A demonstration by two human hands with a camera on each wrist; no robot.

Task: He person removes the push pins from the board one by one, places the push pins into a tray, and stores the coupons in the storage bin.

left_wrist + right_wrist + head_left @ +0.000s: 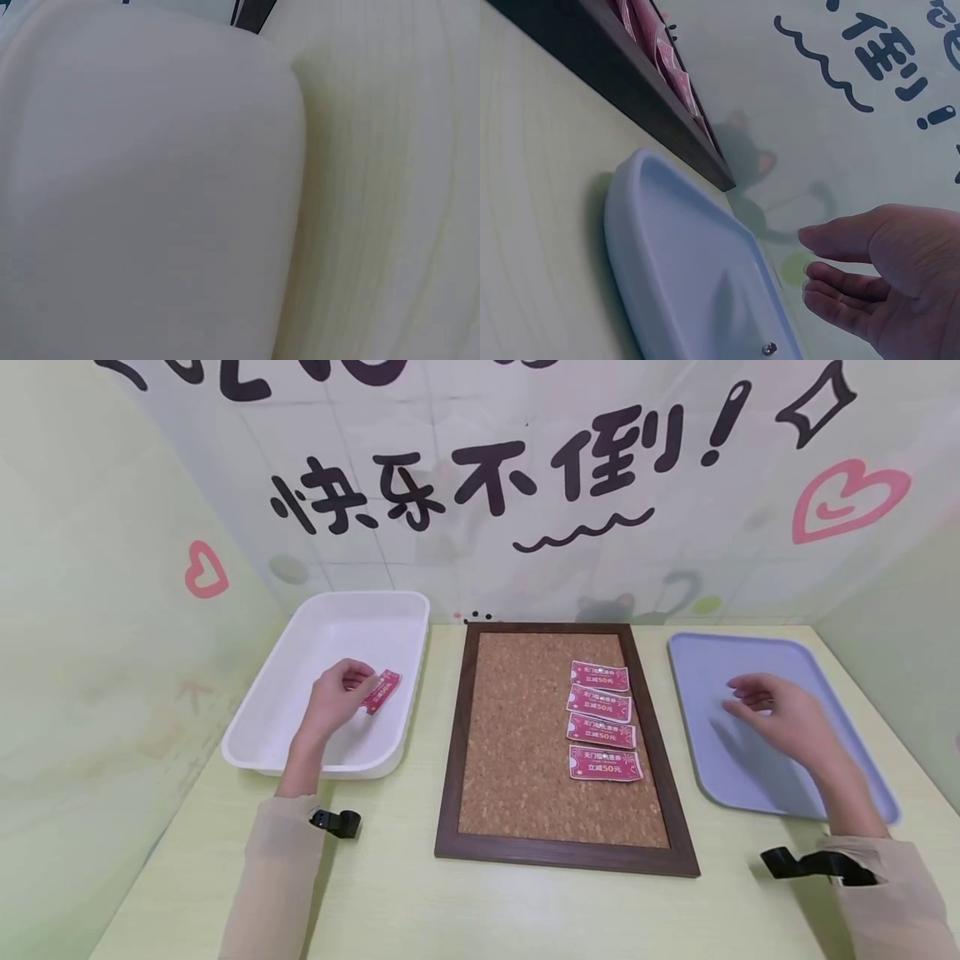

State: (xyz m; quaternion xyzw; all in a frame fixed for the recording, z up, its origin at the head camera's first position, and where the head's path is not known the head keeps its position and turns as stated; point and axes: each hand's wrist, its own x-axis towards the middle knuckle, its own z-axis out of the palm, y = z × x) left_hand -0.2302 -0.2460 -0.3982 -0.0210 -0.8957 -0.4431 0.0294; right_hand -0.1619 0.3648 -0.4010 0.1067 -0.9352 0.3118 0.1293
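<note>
My left hand (335, 698) pinches a red paper coupon (382, 692) by one end, over the white basin (255, 739). Its wrist view shows only the basin wall (165, 187) and table, with the hand out of sight. Above the blue tray (720, 768) hovers my right hand (787, 717). In the right wrist view its thumb and fingers are loosely bent with a gap between them, and nothing shows there. A small shiny metal piece (769, 349) lies in the tray below. Between the hands, several matching coupons (602, 730) sit in a column on the corkboard (517, 743).
The corkboard has a raised dark wooden frame (555, 854) and lies flat between basin and tray. A printed wall sheet (465, 560) stands behind them. Pale tabletop (405, 893) extends along the front.
</note>
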